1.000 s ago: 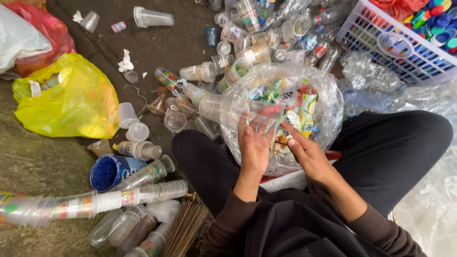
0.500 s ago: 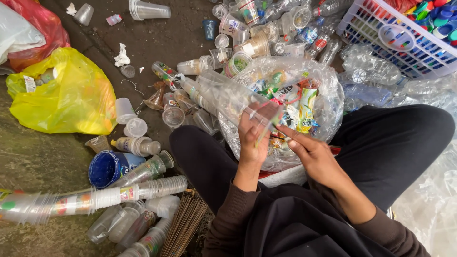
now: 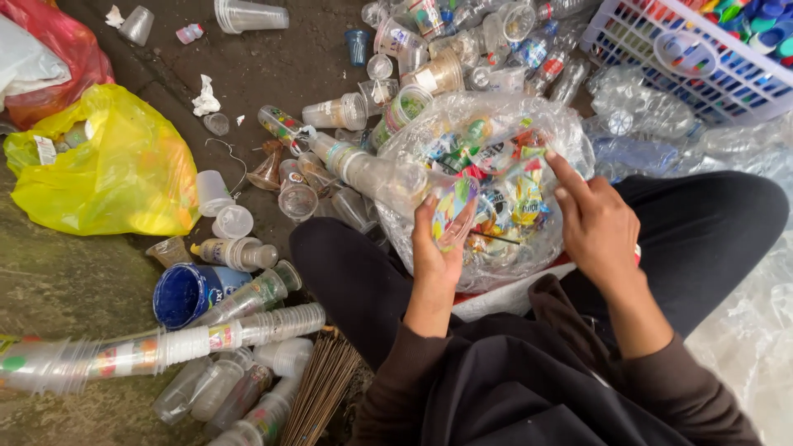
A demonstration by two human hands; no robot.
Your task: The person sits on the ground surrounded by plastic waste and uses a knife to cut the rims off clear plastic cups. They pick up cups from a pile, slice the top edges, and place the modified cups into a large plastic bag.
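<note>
Left hand (image 3: 438, 248), centre frame, palm up, fingers curled around a crumpled colourful foil lid (image 3: 454, 211) just above the clear plastic bag (image 3: 496, 116). Right hand (image 3: 599, 227), right of centre, holds nothing: fingers loosely spread, index extended toward the bag's glossy wrappers. Stacked translucent cups (image 3: 363, 169) lie against the bag's left side.

One yellow bag (image 3: 107, 173), one blue tub (image 3: 183, 294), one white basket (image 3: 694, 66).
</note>
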